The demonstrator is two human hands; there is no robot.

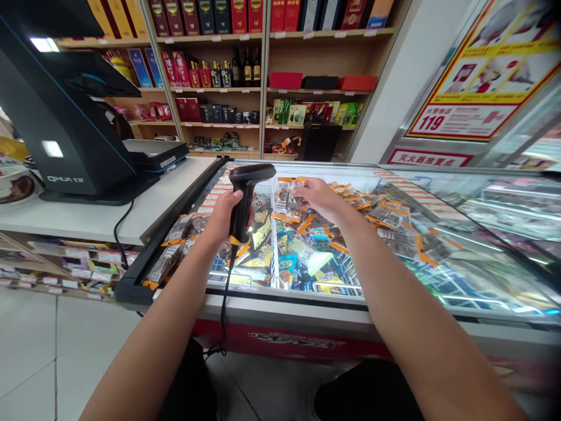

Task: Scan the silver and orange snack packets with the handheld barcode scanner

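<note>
My left hand (222, 217) is wrapped round the handle of a black barcode scanner (252, 173), held upright above a chest freezer (298, 303). A cable hangs from the scanner's base over the freezer's front edge. Between the fingers of my right hand (323, 199) is a clear snack packet (286, 200) with orange edges, just right of the scanner. Similar orange-edged packets (394, 221) lie in a spread to the right on the freezer. More packets (169, 257) are piled at its left end. Below my hands, wire baskets hold colourful ice cream wrappers (263, 248).
A dark checkout scale (83, 140) stands on the white counter (169, 187) at left. Wooden shelves (210, 40) with boxes and bottles line the back. A yellow and red poster (486, 76) hangs at right. Glass (495, 216) covers the freezer's right side.
</note>
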